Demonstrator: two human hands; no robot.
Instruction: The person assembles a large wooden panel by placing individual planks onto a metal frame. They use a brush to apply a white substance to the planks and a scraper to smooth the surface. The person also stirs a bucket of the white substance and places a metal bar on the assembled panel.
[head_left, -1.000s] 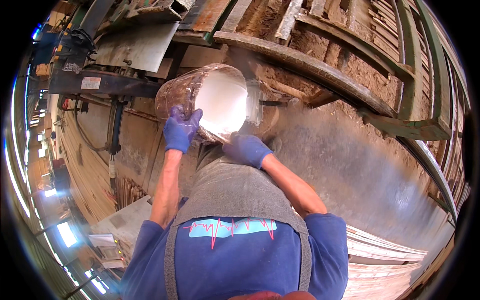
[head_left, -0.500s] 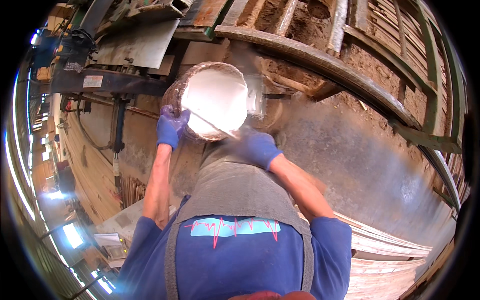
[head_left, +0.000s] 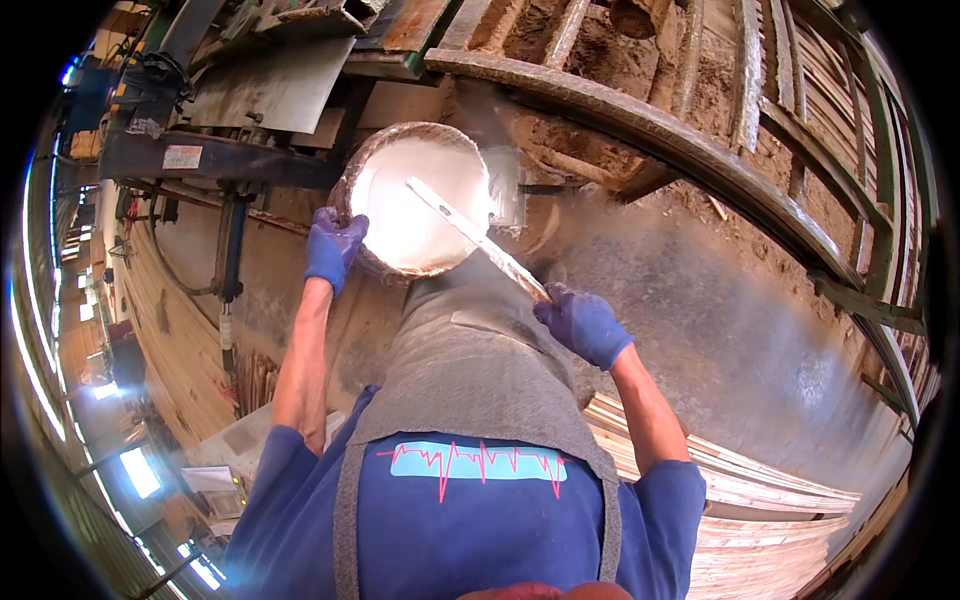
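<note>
A round bucket [head_left: 353, 183] with a crusted brown outer wall holds a bright white substance [head_left: 400, 225]. My left hand [head_left: 335, 245], in a blue-purple glove, is closed on the bucket's near left rim. In its blue glove, my right hand [head_left: 585, 323] grips the near end of a long, white-coated stick [head_left: 480, 240]. The stick slants up and left from that hand, across the rim, with its far end over the white substance. My right hand is to the right of the bucket, apart from it.
Dirty metal rails and crossbars [head_left: 640, 110] curve across the far right. A dark machine beam [head_left: 220, 160] and a metal sheet [head_left: 270, 90] lie at the far left. Stacked thin boards [head_left: 760, 490] are at my right, and more wood sheets [head_left: 170, 320] at my left.
My right hand has drawn back to the right and nearer me, bringing the stick with it, so more of the stick shows. My left hand stays on the bucket rim.
</note>
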